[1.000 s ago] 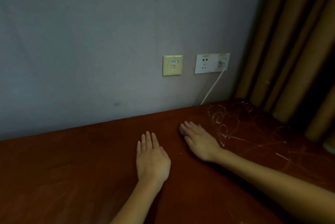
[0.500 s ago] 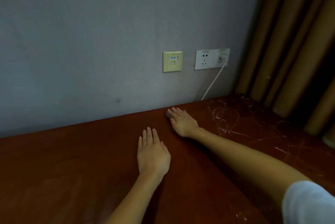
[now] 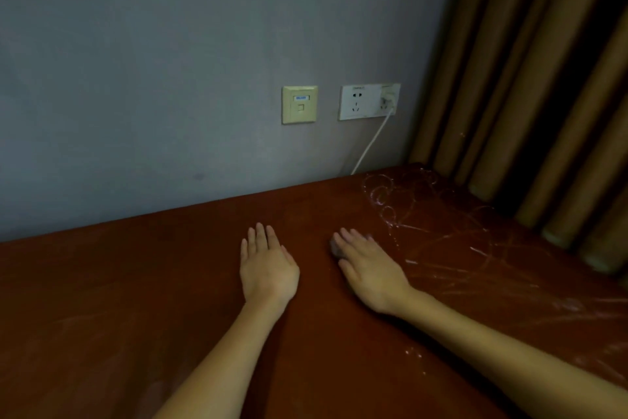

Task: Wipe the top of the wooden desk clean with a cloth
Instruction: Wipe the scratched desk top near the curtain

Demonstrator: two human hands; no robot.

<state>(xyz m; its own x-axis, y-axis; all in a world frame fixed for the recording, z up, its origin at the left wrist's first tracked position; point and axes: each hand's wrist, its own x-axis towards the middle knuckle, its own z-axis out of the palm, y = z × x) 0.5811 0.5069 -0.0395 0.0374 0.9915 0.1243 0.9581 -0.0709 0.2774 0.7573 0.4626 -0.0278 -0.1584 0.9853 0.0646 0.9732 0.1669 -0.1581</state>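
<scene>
Behind the desk (image 3: 136, 316), sockets (image 3: 369, 101), cord (image 3: 372, 143), curtain (image 3: 526, 79)

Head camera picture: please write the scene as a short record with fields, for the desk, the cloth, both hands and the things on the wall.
surface: desk of dark red-brown wood, against the wall
dirt: white streaks on the desk's right part, toward the curtain
tool: small grey cloth, mostly hidden under the right hand
right: fingers straight, presses the cloth down, beside the streaks
left: left hand flat on the desk, holds nothing
fittings: yellowish plate; white socket with a white cable plugged in
</scene>
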